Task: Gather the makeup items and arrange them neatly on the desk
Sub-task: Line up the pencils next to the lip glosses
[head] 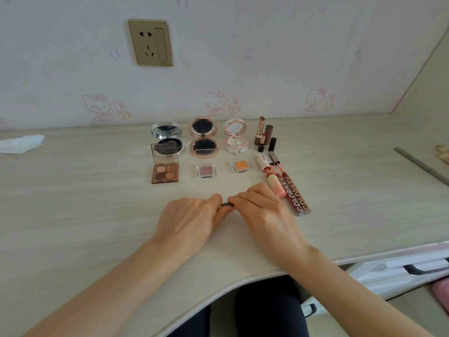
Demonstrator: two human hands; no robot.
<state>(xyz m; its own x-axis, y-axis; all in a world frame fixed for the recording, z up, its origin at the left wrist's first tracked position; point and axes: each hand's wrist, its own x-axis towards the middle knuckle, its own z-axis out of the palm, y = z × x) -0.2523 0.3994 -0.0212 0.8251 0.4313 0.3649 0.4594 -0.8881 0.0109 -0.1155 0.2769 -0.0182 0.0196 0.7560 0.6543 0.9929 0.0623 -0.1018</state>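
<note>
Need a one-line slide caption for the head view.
Both hands, left hand and right hand, grip a small dark item over the desk, in front of rows of open compacts, eyeshadows and lipsticks.

wall (pixel 243 57): cartoon-cat wallpaper | gold socket (pixel 150 42) | desk (pixel 85 203): pale woodgrain

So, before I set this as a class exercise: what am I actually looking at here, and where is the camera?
There is no machine; a person wears one camera on the head, looking forward and down, so you see their own arms. The left hand and right hand together pinch a small dark object, mostly hidden, so I cannot name it. On the pale desk lie three open round compacts, a four-colour eyeshadow palette, two single eyeshadow pots, uncapped lipsticks and lip gloss tubes, in tidy rows. A crumpled tissue lies far left.
</note>
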